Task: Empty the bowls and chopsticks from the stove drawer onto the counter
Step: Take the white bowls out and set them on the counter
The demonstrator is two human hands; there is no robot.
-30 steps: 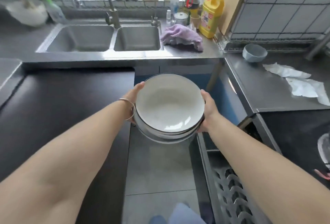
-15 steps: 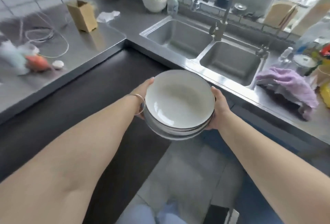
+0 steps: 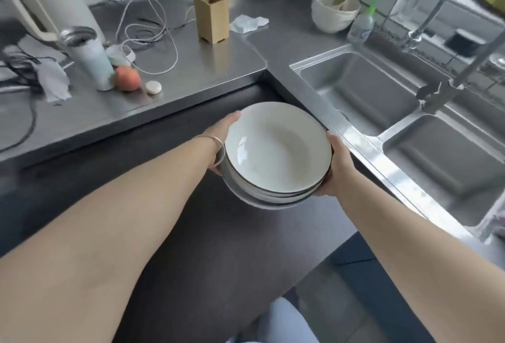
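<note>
A stack of white bowls with dark rims [image 3: 276, 151] hangs in the air in front of me, over the dark lower counter front. My left hand [image 3: 222, 133] holds the stack's left side, thumb along the rim. On the right side my right hand [image 3: 336, 163] grips it, fingers hidden under the stack. The steel counter [image 3: 207, 69] lies just beyond the bowls. The stove drawer and chopsticks are out of view.
On the counter stand a cardboard box [image 3: 211, 15], a white tumbler [image 3: 87, 58], a peach [image 3: 127, 78], a white cable [image 3: 153, 39] and a kettle [image 3: 46, 0]. A double sink [image 3: 396, 113] with a tap [image 3: 442, 80] is at right; a white bowl [image 3: 334, 13] sits behind it.
My view has swung left from the stove corner past the sink to the left counter. Both hands keep hold of the bowl stack, carried along with the turn.
</note>
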